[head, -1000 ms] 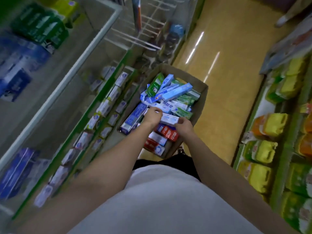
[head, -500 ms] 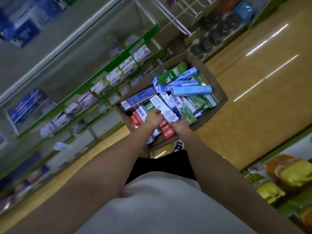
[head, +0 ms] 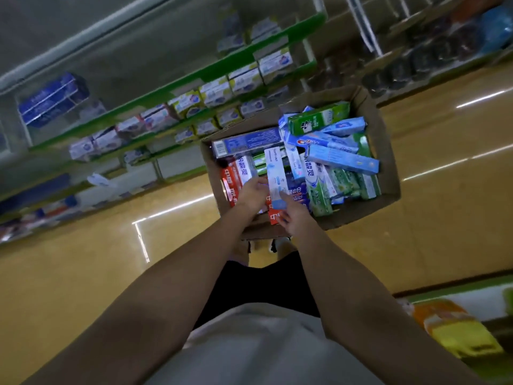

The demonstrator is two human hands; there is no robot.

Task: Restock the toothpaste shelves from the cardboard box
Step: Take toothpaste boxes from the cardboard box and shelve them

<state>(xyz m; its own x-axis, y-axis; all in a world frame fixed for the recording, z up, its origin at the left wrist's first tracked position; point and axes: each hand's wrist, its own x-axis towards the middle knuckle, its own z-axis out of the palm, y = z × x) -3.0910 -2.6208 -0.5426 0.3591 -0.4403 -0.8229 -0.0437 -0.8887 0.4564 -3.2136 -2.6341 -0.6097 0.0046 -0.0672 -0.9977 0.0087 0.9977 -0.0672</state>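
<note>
Cardboard box (head: 385, 151) on floor, 12 o'clock from body, full of toothpaste packs. Both hands inside, near edge. Left hand (head: 251, 193) and right hand (head: 295, 218) hold white-blue pack (head: 274, 176) between them, likely picking it for shelves (head: 177, 84) at 10 o'clock.

glossy yellow floor (head: 83, 287) with light streaks; yellow and orange packets (head: 455, 329) on a near right shelf; dark round items (head: 433, 59) far right.
</note>
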